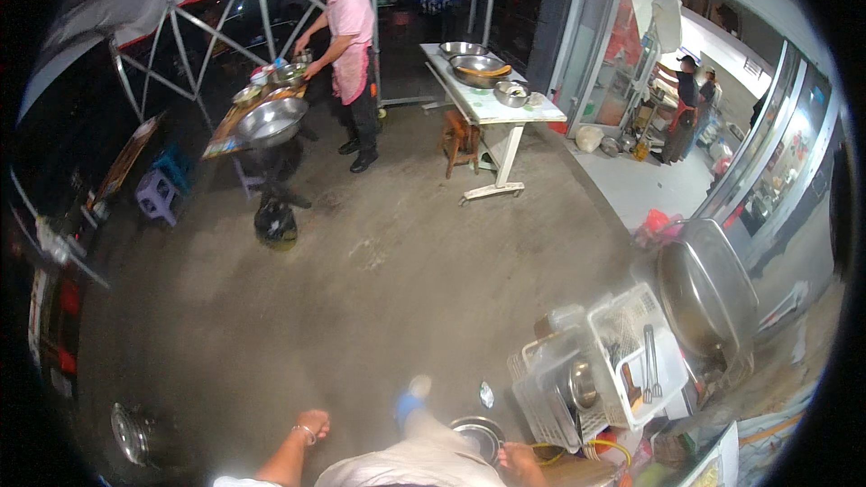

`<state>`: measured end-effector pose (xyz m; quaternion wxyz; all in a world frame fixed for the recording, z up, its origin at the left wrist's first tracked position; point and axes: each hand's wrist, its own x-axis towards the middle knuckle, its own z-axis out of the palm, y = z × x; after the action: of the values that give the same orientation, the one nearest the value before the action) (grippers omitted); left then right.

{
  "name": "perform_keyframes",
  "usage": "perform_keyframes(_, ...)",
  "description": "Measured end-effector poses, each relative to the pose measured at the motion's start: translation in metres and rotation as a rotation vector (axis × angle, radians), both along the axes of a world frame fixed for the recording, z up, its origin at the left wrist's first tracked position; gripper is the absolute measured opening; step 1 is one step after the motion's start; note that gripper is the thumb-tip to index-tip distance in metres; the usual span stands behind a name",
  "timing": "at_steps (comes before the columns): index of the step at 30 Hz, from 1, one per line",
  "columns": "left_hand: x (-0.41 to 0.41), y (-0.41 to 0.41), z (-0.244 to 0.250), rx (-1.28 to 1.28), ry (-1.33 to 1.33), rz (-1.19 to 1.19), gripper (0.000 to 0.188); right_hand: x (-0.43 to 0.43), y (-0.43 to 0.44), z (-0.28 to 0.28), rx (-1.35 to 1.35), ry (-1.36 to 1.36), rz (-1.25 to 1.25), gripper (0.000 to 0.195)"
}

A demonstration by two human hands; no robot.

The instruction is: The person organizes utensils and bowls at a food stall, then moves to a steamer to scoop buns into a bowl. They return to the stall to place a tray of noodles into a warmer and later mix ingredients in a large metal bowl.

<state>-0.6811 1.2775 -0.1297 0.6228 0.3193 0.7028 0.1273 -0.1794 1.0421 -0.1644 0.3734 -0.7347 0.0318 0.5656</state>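
My left hand [314, 425] hangs over the concrete floor with its fingers curled and a bracelet on the wrist. Nothing shows in it. At the bottom edge, my right hand [519, 461] is beside the rim of a round metal pot [488, 427]. Its fingers are partly hidden, so whether it grips the pot is unclear. Below me are my light-coloured trousers [413, 463] and one foot in a blue shoe or sock [408, 407]. A small silvery piece of litter [486, 395] lies on the floor ahead of the pot.
White plastic baskets [626, 325], tongs [651, 368] and a large metal basin [703, 291] crowd the right. A co-worker [350, 34] stands at a low table holding a steel basin [272, 122]. A white wheeled table [497, 105] bears bowls. A metal lid [130, 434] lies left.
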Motion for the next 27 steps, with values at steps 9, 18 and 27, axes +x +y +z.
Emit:
perform_keyframes(9, 0.151, 0.281, 0.059, 0.143, 0.008, 0.135, 0.015, 0.101, 0.259, 0.083, 0.067, -0.092, -0.036, 0.021)
perform_keyframes(18, 0.210, 0.471, 0.002, -0.129, 0.297, -0.331, 0.016, 0.237, 0.379, 0.005, 0.413, -0.007, -0.428, 0.017)
perform_keyframes(27, 0.445, 0.791, 0.025, 0.024, 0.375, -0.579, 0.017, 0.216, 0.399, -0.026, 0.220, -0.241, -0.466, 0.019)
